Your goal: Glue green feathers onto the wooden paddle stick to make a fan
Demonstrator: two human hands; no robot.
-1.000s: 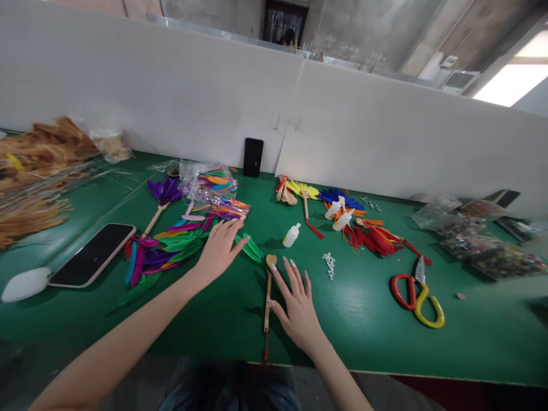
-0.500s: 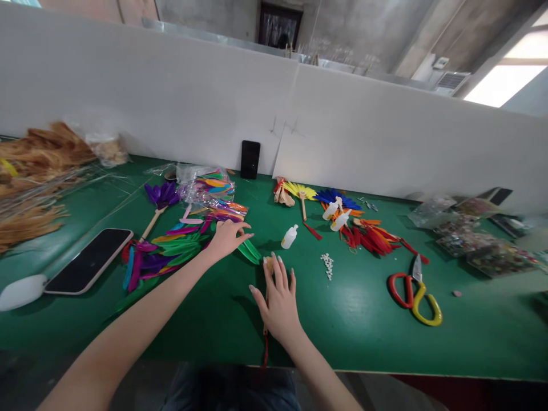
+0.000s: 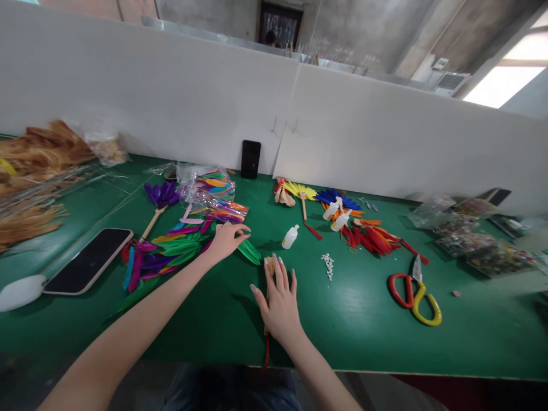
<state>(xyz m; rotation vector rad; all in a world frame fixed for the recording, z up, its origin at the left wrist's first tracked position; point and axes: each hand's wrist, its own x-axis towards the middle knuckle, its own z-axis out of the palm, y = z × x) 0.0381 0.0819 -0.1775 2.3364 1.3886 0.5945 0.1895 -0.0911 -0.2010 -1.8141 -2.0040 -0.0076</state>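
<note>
My left hand (image 3: pixel 228 241) hovers at the right end of a pile of colored feathers (image 3: pixel 182 245), fingers bent and slightly apart, nothing visible between them. Green feathers (image 3: pixel 249 252) stick out just below its fingertips. My right hand (image 3: pixel 280 299) lies open, palm down, over a slim wooden handle that it mostly covers. A small tan wooden end (image 3: pixel 269 265) shows by the fingertips, and a red tassel (image 3: pixel 266 348) hangs from the lower end toward the table edge. A white squeeze bottle (image 3: pixel 290 237) stands just beyond this hand.
White beads (image 3: pixel 327 266) and red-and-yellow scissors (image 3: pixel 415 294) lie to the right. Behind them are a yellow feather fan (image 3: pixel 299 191), more bottles (image 3: pixel 340 221) and red feathers (image 3: pixel 377 237). A purple feather fan (image 3: pixel 161 195) and a phone (image 3: pixel 89 260) lie left.
Almost nothing differs. Both hands hold nearly the same positions, with only a very slight shift of the right hand.
</note>
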